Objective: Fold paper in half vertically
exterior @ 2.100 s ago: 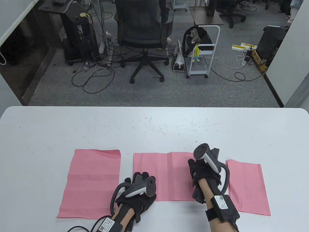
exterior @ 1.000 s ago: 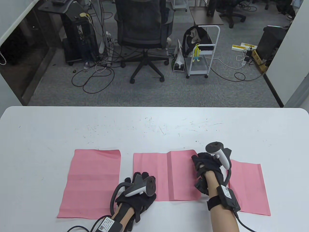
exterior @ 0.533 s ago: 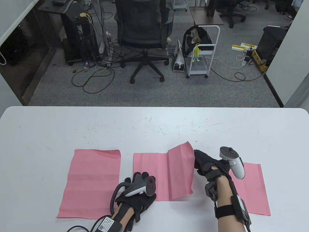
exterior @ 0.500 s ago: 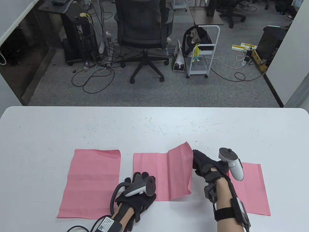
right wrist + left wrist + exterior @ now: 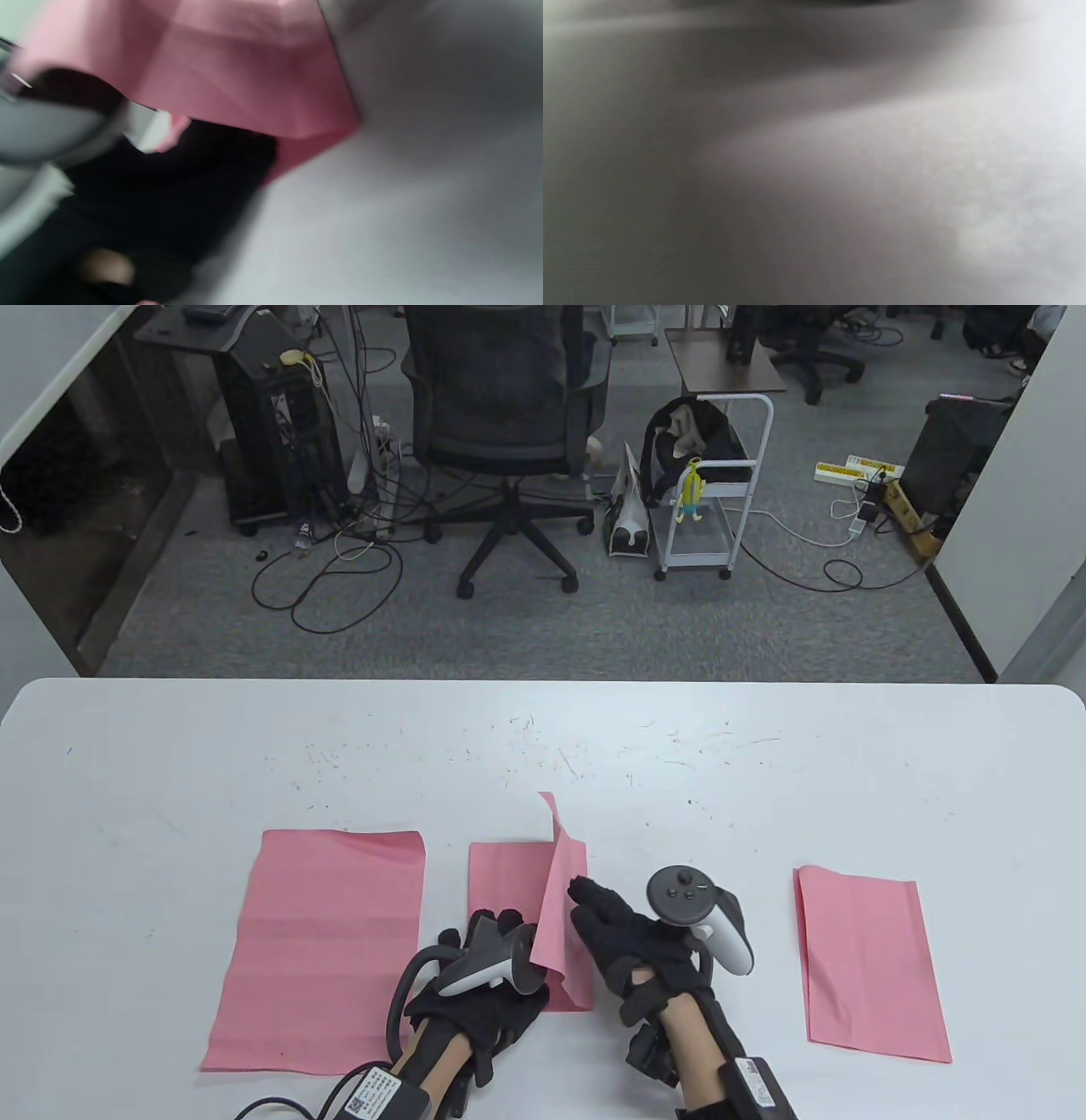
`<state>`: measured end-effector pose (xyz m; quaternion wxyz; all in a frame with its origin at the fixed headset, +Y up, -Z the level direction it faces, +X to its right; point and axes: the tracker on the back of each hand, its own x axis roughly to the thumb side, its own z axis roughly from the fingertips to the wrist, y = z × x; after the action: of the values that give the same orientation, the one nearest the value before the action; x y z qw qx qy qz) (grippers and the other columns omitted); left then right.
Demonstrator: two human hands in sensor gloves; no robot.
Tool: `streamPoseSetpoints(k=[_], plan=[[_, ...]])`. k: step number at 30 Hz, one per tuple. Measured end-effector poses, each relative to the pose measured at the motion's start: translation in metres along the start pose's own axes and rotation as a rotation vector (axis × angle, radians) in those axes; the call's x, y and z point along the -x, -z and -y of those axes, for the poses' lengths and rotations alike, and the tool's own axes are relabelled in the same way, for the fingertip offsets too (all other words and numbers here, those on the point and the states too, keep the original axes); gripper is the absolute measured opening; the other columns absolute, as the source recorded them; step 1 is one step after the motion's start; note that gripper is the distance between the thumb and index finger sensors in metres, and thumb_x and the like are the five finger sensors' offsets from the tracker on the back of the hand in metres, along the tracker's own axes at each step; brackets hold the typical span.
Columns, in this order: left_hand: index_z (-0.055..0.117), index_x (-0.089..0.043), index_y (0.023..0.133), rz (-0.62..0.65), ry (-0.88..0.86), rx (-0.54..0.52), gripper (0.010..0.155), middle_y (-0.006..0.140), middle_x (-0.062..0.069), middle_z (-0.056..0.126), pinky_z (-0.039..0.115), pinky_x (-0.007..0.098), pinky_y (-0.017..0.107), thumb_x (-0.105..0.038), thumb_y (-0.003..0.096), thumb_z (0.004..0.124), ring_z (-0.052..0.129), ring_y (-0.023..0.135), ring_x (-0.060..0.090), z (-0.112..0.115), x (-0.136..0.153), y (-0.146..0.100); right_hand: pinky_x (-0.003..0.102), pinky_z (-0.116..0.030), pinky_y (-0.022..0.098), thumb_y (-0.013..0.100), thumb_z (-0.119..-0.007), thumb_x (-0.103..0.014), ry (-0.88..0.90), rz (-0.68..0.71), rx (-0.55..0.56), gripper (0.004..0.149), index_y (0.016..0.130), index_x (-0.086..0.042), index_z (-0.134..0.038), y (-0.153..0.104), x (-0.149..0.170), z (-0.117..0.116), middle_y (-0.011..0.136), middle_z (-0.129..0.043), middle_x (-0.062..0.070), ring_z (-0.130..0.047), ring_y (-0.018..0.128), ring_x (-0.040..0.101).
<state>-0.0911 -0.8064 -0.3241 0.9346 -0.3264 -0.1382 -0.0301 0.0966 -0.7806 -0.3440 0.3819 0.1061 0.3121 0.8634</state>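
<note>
Pink middle paper [image 5: 556,899] at table [image 5: 543,729] 6 o'clock, right half raised steeply over left half. Right hand [image 5: 632,950], fingers extended flat, touches the lifted flap from 3 o'clock. Left hand [image 5: 484,993] rests on the sheet's near-left part; whether its fingers grip, cannot tell. Other pink sheets at 9 o'clock [image 5: 327,946] and 3 o'clock [image 5: 870,963].

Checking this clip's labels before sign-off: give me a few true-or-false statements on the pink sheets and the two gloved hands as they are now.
1. Three pink paper sheets lie on the white table. True.
2. The middle pink sheet lies fully flat. False: its right half stands raised, swung over toward the left.
3. The right hand is beside that raised flap. True.
4. The left hand rests on the left pink sheet. False: it is at the middle sheet's near left part.
5. The right pink sheet is being lifted. False: it lies flat, untouched.
</note>
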Motion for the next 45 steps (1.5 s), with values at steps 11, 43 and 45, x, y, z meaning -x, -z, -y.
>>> streamPoseSetpoints(k=[11, 43, 45], plan=[[-0.004, -0.035, 0.112, 0.001, 0.000, 0.002, 0.076, 0.119, 0.000, -0.011, 0.013, 0.067, 0.080, -0.064, 0.0537, 0.036, -0.005, 0.111, 0.036, 0.000, 0.000, 0.000, 0.050, -0.016, 0.079, 0.052, -0.052, -0.051, -0.549, -0.253, 0.036, 0.065, 0.106, -0.034, -0.020, 0.015, 0.000, -0.036, 0.115, -0.009, -0.004, -0.007, 0.107, 0.025], [0.009, -0.035, 0.117, 0.003, -0.073, -0.180, 0.074, 0.127, -0.001, 0.006, 0.022, 0.065, 0.084, -0.059, 0.0558, 0.044, 0.008, 0.118, 0.033, -0.032, 0.009, -0.024, 0.048, -0.009, 0.076, 0.052, -0.051, -0.051, -0.501, -0.248, 0.002, 0.065, 0.104, -0.035, -0.016, 0.017, 0.003, -0.036, 0.113, -0.003, -0.007, 0.000, 0.105, 0.023], [0.009, -0.035, 0.116, -0.013, -0.068, -0.131, 0.074, 0.127, 0.000, 0.005, 0.022, 0.065, 0.084, -0.059, 0.0557, 0.044, 0.008, 0.117, 0.033, -0.022, 0.012, -0.015, 0.048, -0.008, 0.076, 0.052, -0.051, -0.051, -0.501, -0.248, 0.001, 0.065, 0.104, -0.036, -0.016, 0.017, 0.003, -0.036, 0.113, -0.003, -0.007, 0.000, 0.105, 0.022]])
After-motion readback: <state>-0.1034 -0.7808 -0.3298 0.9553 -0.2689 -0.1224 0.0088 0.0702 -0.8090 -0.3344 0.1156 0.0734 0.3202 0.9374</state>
